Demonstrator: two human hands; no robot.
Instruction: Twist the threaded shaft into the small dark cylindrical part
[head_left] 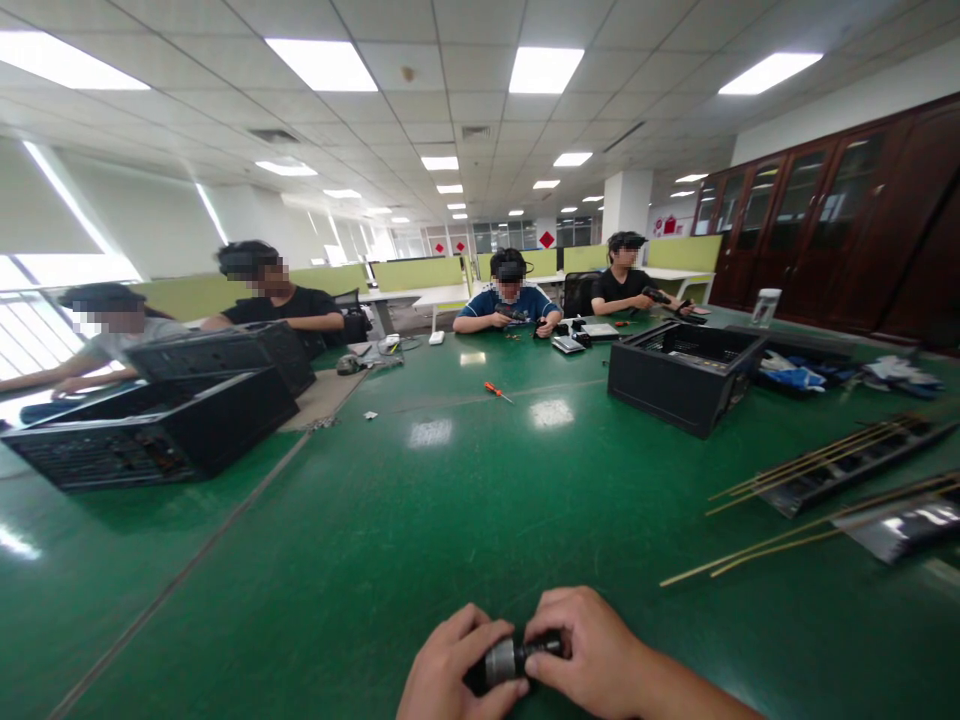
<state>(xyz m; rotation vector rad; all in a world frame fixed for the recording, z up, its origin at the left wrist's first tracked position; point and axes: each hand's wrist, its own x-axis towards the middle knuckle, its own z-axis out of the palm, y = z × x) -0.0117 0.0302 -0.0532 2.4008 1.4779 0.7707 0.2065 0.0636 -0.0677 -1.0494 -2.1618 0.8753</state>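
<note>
Low in the head view, both hands are closed around a small dark cylindrical piece with a silver band [500,661], just above or on the green table. My left hand [454,665] wraps the thicker end from the left, thumb and fingers on either side of the silver band. With thumb and fingers, my right hand [589,640] grips the narrower black end. The piece lies nearly level between them; much of it is hidden by fingers, so its exact kind cannot be made out.
On the green table [420,520] lie an orange-handled screwdriver [495,391], a black computer case [667,385] at right, another dark case [150,430] at left and thin sticks [750,555] at right. Several people sit around the far side and left.
</note>
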